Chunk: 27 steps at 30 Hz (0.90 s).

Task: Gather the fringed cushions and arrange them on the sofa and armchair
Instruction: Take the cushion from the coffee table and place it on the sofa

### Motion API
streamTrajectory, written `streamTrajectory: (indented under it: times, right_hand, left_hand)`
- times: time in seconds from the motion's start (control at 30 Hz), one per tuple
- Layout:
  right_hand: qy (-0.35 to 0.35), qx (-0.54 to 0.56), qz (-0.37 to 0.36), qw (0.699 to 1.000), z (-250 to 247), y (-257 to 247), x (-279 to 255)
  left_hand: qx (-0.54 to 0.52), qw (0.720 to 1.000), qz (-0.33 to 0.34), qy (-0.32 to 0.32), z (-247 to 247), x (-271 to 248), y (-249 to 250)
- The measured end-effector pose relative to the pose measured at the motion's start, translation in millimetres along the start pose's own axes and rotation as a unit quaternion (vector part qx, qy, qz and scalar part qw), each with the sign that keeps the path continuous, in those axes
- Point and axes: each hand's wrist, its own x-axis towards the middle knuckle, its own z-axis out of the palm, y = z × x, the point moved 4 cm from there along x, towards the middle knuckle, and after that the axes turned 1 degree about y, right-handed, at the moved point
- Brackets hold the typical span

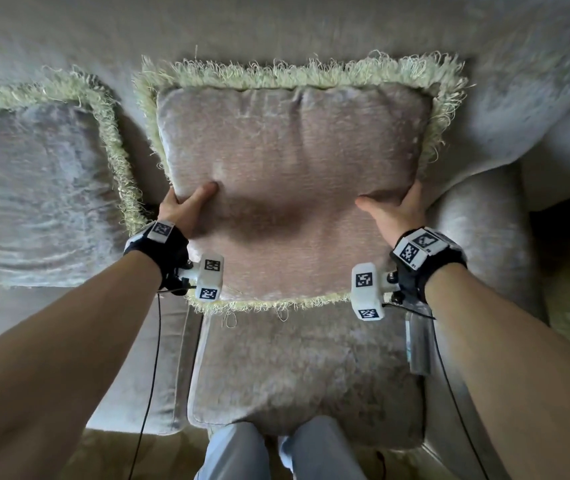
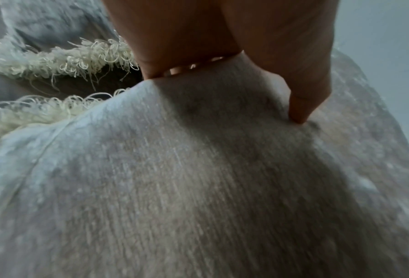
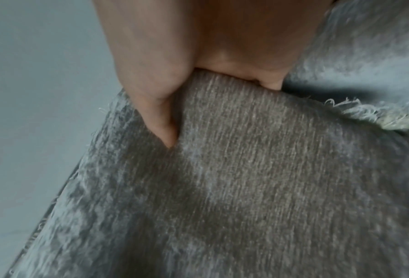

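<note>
My left hand (image 1: 186, 206) and right hand (image 1: 392, 207) each clamped a side of the pinkish chenille cushion with pale fringe (image 1: 294, 174), propping it against the grey sofa (image 1: 311, 26) back.

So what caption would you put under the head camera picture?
Both hands, left hand and right hand, grip a fringed cushion against the sofa back, beside a second cushion.
</note>
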Motion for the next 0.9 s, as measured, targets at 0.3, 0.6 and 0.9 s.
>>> streamTrajectory:
  times: [0.3,0.6,0.9]
  right_hand:
    - [-0.053,-0.021,0.022,0.998,28,30,15]
    - [0.051,0.069,-0.017,0.996,40,35,12]
    - [0.077,0.049,0.006,0.996,29,45,16]
  left_hand:
    - [0.074,0.997,0.033,-0.010,8,30,-29]
    - [0.114,0.991,0.048,-0.044,26,30,-27]
    - [0.103,0.988,0.036,-0.110,48,29,-23]
